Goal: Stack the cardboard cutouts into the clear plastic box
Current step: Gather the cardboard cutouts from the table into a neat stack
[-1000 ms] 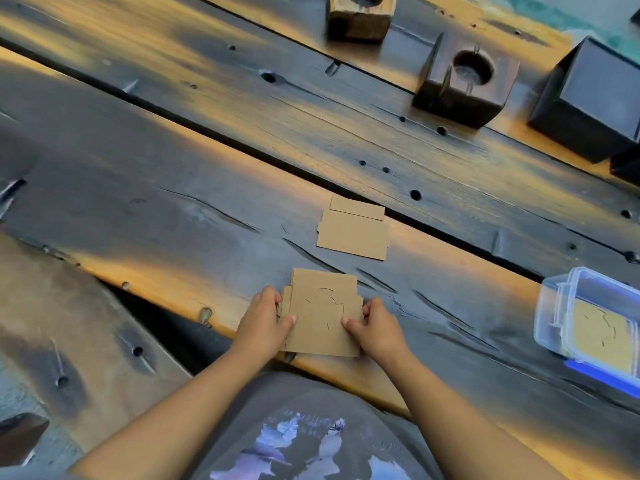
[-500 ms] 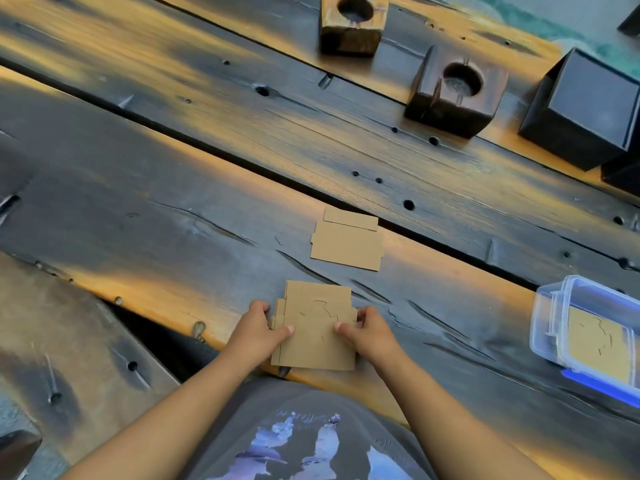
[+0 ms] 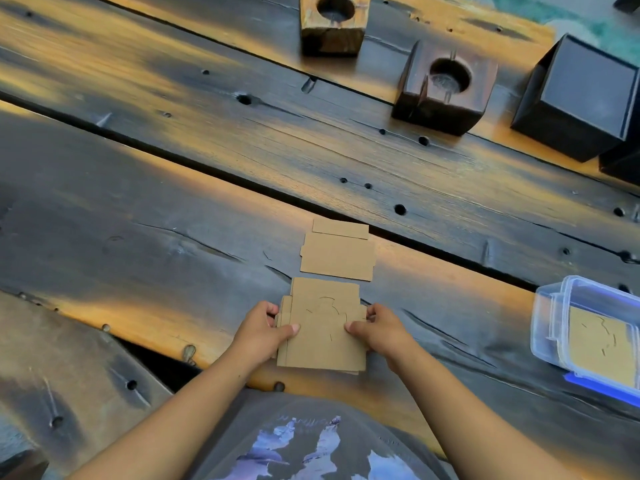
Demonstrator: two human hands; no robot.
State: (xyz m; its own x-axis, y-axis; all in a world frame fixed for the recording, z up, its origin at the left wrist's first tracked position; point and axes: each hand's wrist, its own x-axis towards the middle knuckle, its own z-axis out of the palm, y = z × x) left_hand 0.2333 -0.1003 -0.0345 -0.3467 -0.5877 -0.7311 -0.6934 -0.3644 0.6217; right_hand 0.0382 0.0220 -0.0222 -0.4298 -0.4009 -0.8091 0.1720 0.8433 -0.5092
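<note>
A small stack of brown cardboard cutouts [image 3: 323,337] lies near the table's front edge. My left hand [image 3: 261,332] grips its left side and my right hand [image 3: 379,329] grips its right side, thumbs on top. Just beyond the stack, two more cutouts [image 3: 337,252] lie flat on the wood, untouched. The clear plastic box [image 3: 554,310] with a blue-edged lid part sits at the right edge of the view, with cardboard cutouts inside it.
The dark, weathered wooden table [image 3: 173,220] has gaps between planks. Two wooden blocks with round holes [image 3: 332,26] [image 3: 446,88] and a black cube box [image 3: 578,98] stand at the back right.
Both hands stay on the stack's sides with barely any shift. The camera has tilted a little, so everything sits slightly lower in view.
</note>
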